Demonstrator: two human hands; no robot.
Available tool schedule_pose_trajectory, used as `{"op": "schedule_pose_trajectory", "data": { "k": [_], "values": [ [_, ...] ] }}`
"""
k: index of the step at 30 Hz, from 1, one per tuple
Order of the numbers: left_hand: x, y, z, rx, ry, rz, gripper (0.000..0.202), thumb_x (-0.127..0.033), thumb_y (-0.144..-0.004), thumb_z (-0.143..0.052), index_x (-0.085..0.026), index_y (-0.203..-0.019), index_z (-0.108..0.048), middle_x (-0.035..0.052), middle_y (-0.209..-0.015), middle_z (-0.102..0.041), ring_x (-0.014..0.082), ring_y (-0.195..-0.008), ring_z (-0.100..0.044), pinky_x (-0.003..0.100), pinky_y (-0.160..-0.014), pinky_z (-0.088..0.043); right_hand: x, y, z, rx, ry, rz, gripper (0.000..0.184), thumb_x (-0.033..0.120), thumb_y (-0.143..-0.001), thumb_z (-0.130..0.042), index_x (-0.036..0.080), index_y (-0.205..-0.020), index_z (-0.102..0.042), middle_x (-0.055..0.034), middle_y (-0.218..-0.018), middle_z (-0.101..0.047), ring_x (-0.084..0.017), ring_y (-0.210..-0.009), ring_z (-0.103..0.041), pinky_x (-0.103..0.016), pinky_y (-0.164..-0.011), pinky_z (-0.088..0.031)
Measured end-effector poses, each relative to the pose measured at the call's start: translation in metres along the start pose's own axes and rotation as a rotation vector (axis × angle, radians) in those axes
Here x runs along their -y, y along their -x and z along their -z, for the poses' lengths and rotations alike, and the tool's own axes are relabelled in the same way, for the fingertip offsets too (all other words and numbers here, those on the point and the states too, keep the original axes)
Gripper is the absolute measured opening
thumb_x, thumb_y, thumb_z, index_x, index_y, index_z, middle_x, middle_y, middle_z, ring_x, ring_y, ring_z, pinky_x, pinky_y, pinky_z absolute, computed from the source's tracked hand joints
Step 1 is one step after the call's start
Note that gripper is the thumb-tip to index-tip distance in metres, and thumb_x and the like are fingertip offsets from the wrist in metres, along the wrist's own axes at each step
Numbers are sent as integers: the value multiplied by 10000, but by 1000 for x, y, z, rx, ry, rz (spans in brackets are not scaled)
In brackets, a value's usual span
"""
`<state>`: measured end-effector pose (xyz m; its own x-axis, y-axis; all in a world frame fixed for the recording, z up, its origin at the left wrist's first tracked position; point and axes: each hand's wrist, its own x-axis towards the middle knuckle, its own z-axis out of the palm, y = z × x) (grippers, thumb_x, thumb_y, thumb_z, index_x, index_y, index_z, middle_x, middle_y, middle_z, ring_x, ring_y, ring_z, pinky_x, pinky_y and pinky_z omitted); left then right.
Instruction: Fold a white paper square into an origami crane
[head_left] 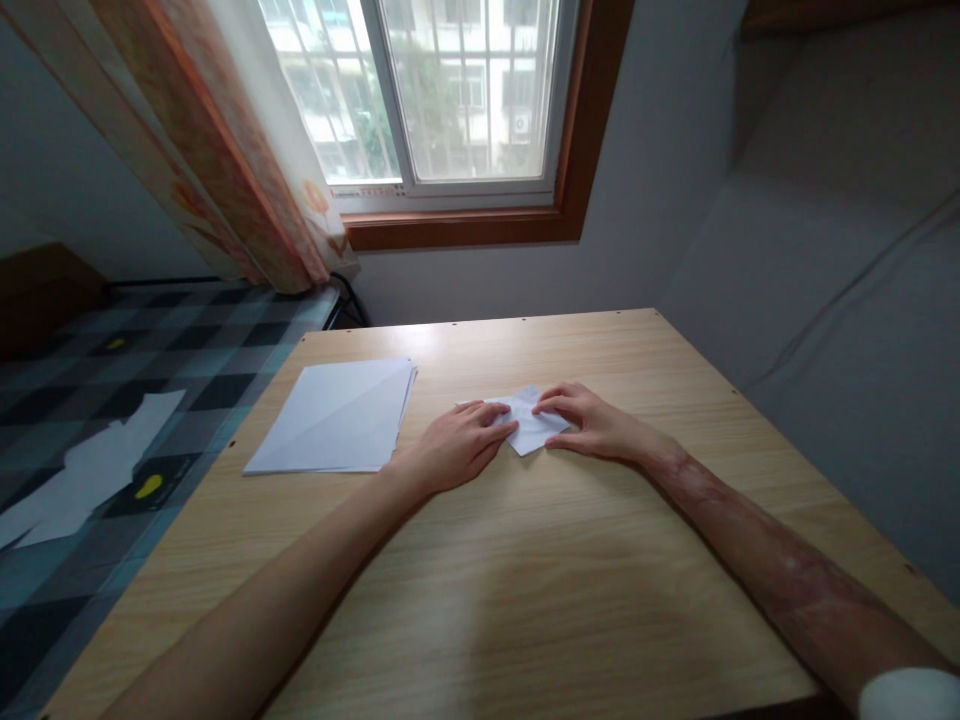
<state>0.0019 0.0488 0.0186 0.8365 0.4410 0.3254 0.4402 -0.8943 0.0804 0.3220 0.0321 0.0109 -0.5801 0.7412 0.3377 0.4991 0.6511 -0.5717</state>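
A small piece of folded white paper (531,425) lies on the wooden table, between my two hands. My left hand (466,440) holds its left side, with fingers reaching over the top and pressing it to the table. From the right, my right hand (585,420) has hold of the other side, with bent fingers on the upper part and the thumb by the lower edge. Fingertips cover both side corners of the folded paper, and its underside is hidden.
A stack of white paper sheets (334,418) lies on the table (570,590) to the left. Beyond the table's left edge, torn or cut paper pieces (101,465) rest on a checked bedspread (225,345). A window (465,100) and a curtain (217,130) are at the back.
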Motion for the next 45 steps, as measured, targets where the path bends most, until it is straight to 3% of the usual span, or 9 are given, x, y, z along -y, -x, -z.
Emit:
{"op": "schedule_pose_trajectory", "data": {
  "k": [5, 9, 12, 14, 20, 24, 32, 38, 45],
  "values": [
    [-1, -2, 2, -17, 71, 103, 348, -289, -1124, -490, -246, -1269, -804, 97, -1415, -756, 272, -1282, -729, 444, -1134, -570, -5, 0, -6, -70, -56, 4, 230, 422, -1083, -693, 288, -1189, -846, -95, -1287, -780, -292, -1229, -696, -495, -1132, -532],
    [-2, -4, 2, -35, 94, 217, 385, -351, -1139, -485, -256, -1027, -841, 50, -1303, -808, 232, -1118, -779, 415, -1075, -582, -4, -4, -16, -146, -65, -10, 198, 361, -1086, -681, 281, -1026, -852, -72, -1155, -816, -274, -1126, -724, -475, -1058, -559],
    [-4, -4, 1, -60, 78, 286, 301, -422, -1094, -599, -247, -1000, -825, 48, -1253, -821, 232, -1029, -786, 419, -1029, -589, -1, -6, -19, -130, -16, 37, 110, 339, -1048, -737, 286, -1071, -830, -72, -1203, -804, -279, -1163, -718, -483, -1082, -553],
    [-7, -5, 1, -84, 71, 314, 276, -489, -1030, -703, -235, -1028, -809, 59, -1241, -819, 248, -1027, -786, 427, -1020, -589, 1, -6, -18, -104, 21, 57, 143, 353, -1029, -770, 295, -1152, -814, -79, -1278, -785, -292, -1221, -701, -496, -1106, -547],
    [-13, -7, 6, -78, 55, 277, 413, -627, -936, -792, -225, -1033, -792, 85, -1144, -808, 277, -1012, -771, 441, -999, -572, 4, -4, -14, -65, 66, 62, 288, 406, -999, -819, 296, -1261, -776, -98, -1381, -748, -319, -1292, -679, -527, -1140, -541],
    [-14, -8, 9, -67, 65, 269, 376, -597, -921, -814, -226, -979, -793, 72, -1029, -794, 251, -918, -747, 395, -889, -569, 3, -4, -15, -60, 73, 63, 313, 410, -989, -830, 300, -1275, -766, -98, -1392, -745, -322, -1303, -677, -535, -1150, -539],
    [-18, -11, 16, 39, 2, 171, 289, -500, -962, -788, -211, -948, -797, 78, -1050, -792, 233, -901, -740, 347, -790, -532, 0, -3, -17, -61, 98, 67, 418, 449, -961, -859, 297, -1332, -742, -107, -1402, -743, -331, -1310, -673, -539, -1148, -542],
    [-26, -14, 21, 17, 8, 223, 318, -492, -1002, -718, -208, -870, -773, 57, -934, -783, 203, -787, -715, 328, -710, -495, 1, -3, -16, -76, 87, 64, 491, 458, -949, -865, 289, -1385, -715, -120, -1393, -741, -344, -1295, -678, -541, -1130, -551],
    [-26, -14, 16, -26, -45, 183, 402, -407, -1087, -568, -202, -794, -752, 56, -862, -764, 186, -729, -689, 329, -649, -451, 2, -3, -17, -101, 74, 44, 538, 465, -947, -864, 277, -1417, -682, -120, -1364, -752, -344, -1270, -686, -537, -1116, -549]
  ]
}}
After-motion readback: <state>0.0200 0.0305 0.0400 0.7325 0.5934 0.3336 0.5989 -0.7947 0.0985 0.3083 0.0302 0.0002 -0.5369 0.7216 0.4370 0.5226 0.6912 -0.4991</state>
